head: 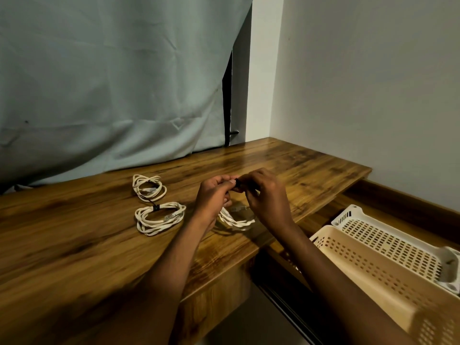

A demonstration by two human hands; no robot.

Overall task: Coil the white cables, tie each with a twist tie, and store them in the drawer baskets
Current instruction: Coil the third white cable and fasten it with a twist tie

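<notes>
Two coiled white cables lie on the wooden desk [74, 232], each bound with a black tie: one further back [148, 188], one nearer [159, 217]. A third white coil [237, 221] hangs just above the desk under my hands, partly hidden by them. My left hand [215, 195] and my right hand [267, 192] meet above it, and both pinch a small black twist tie [238, 183] at the top of the coil. The tie's ends are hidden by my fingers.
To the right, in the open drawer, stand two perforated plastic baskets: a cream one [368, 267] in front and a white one [398, 242] behind. A grey curtain [112, 83] hangs behind the desk, and a white wall [373, 83] closes off the right side.
</notes>
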